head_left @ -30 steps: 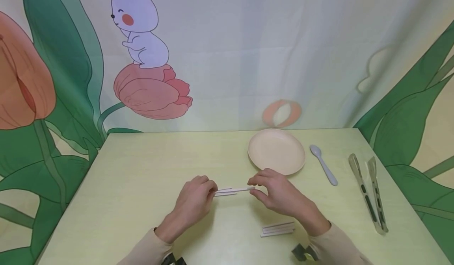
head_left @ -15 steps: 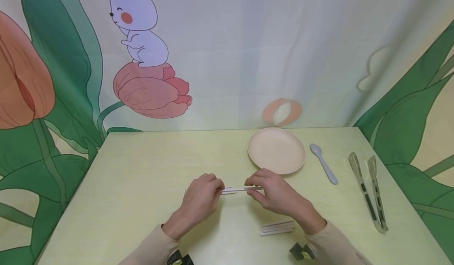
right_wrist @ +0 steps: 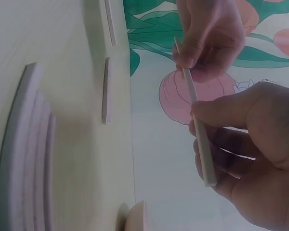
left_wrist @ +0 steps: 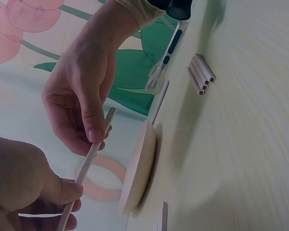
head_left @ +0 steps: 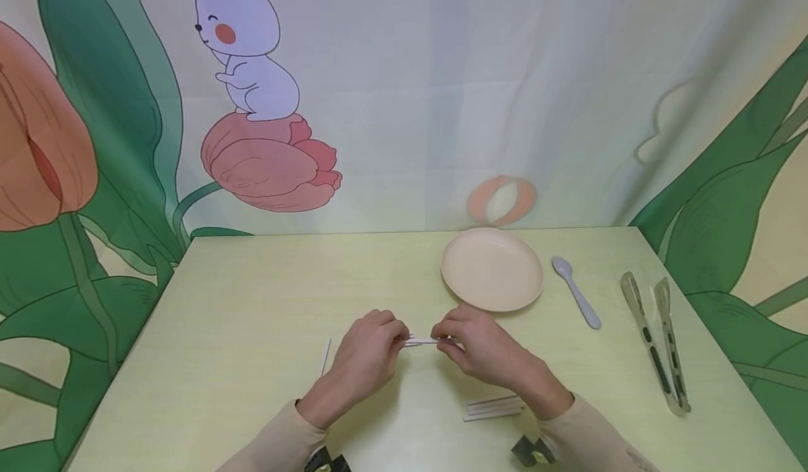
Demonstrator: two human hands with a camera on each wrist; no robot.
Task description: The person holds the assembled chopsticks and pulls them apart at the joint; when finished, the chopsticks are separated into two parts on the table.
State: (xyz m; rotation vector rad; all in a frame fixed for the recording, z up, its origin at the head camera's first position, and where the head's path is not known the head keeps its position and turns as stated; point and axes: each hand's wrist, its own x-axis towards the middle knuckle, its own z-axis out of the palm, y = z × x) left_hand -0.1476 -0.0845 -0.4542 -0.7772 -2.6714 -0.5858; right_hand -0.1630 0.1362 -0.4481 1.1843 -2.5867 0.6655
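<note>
Both hands hold one thin, pale, square-sided stick (head_left: 421, 341) above the table. My left hand (head_left: 369, 349) pinches its left part between thumb and fingers. My right hand (head_left: 482, 344) pinches the other part, close by. In the right wrist view, the stick's near end (right_wrist: 208, 178) sticks out past the right thumb, along the fingers. More such sticks lie on the table: a small pile (left_wrist: 201, 74) with square, dark-centred ends near the right forearm, and one stick (head_left: 325, 356) left of the left hand. Another lying stick (right_wrist: 107, 91) is mostly hidden behind the hands in the head view.
A round beige plate (head_left: 492, 268) stands just beyond the right hand. To its right lie a light grey spoon (head_left: 576, 293) and a pair of tongs (head_left: 656, 346). A printed curtain (head_left: 404, 107) hangs behind the table's back edge.
My left hand has slid right, closer to the right hand, uncovering a stick on its left. The right hand has shifted slightly left. Less of the held stick shows between them.
</note>
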